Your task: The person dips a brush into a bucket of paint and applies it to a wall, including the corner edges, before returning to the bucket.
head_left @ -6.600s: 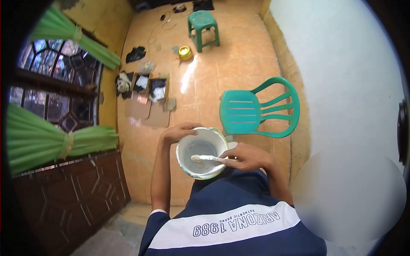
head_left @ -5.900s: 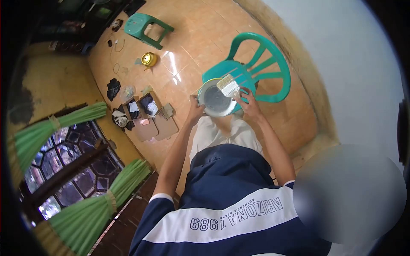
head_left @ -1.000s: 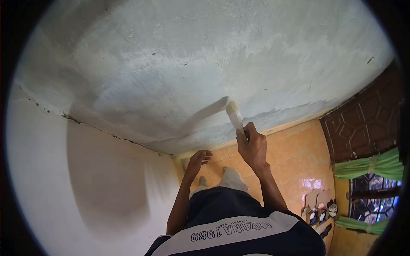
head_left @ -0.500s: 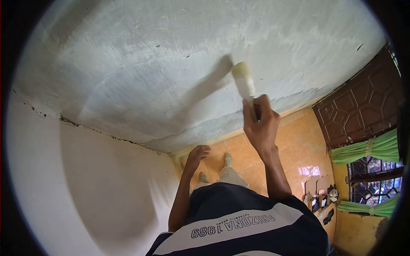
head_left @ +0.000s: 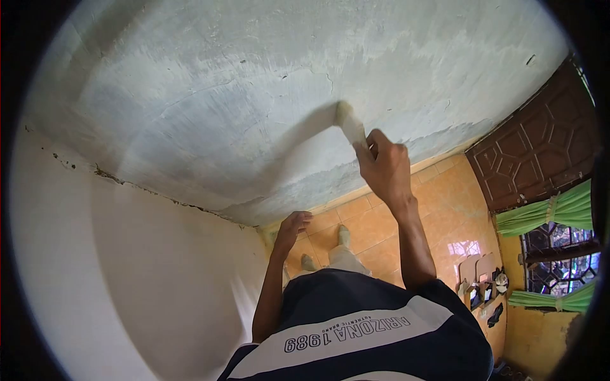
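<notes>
My right hand [head_left: 385,168] is closed round the handle of a paintbrush [head_left: 353,130]. The brush has pale yellowish bristles, and their tip meets the wall [head_left: 254,108] in front of me. That wall is pale grey-white, with patchy strokes and fine cracks. A long shadow of the brush falls to its left. Lower and to the left, my left hand [head_left: 294,228] hangs empty above the floor, its fingers loosely bent and slightly apart. Most of the brush handle is hidden inside my right hand.
A white side wall [head_left: 165,267] stands at left, with a crumbling seam along the corner. Orange tiles [head_left: 438,209] cover the floor under my feet. At right are a carved brown door [head_left: 534,140], green curtains [head_left: 553,206] at a window, and several small items [head_left: 486,289] near the wall.
My right hand has moved slightly up and left. The brush has tilted further left, and its bristle tip sits a little lower on the wall. My left hand has barely shifted.
</notes>
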The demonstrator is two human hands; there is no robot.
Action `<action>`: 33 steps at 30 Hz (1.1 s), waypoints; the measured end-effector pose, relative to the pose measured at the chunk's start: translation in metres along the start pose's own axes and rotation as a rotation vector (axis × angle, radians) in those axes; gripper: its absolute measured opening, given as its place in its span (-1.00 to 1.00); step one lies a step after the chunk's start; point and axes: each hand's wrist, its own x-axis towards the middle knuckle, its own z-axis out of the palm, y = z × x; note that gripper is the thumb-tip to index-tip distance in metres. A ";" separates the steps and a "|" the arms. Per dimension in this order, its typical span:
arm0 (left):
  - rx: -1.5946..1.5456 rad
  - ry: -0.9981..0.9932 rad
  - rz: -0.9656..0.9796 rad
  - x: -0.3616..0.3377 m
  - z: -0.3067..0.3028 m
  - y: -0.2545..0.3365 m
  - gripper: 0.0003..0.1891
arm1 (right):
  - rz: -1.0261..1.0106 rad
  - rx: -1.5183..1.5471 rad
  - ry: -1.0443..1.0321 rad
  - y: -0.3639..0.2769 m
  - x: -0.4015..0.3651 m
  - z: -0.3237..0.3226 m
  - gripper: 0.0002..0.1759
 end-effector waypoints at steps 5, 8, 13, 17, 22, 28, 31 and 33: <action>-0.034 0.003 0.048 -0.004 -0.002 0.008 -0.56 | -0.045 0.087 0.254 -0.019 -0.010 -0.013 -0.74; -0.038 0.016 0.026 -0.006 -0.005 0.006 -0.56 | -0.120 0.037 0.300 -0.003 -0.012 0.006 -0.73; -0.054 0.014 0.031 -0.008 -0.013 0.002 -0.58 | -0.048 -0.073 0.016 0.040 -0.027 0.056 -0.80; -0.057 0.032 0.045 -0.012 -0.011 0.005 -0.60 | 0.032 -0.168 -0.197 0.044 -0.034 0.043 -0.78; -0.057 0.021 0.024 -0.015 -0.008 0.005 -0.60 | -0.037 -0.064 -0.018 0.002 -0.005 0.000 -0.85; -0.063 0.015 0.019 -0.014 -0.010 0.004 -0.59 | -0.085 0.109 0.278 -0.033 -0.012 -0.019 -0.88; -0.064 0.011 0.020 -0.013 -0.012 -0.002 -0.58 | -0.151 0.114 0.378 -0.007 -0.019 0.016 -0.87; -0.072 0.008 0.024 -0.015 -0.011 -0.004 -0.58 | -0.127 -0.076 0.187 0.024 -0.028 0.049 -0.85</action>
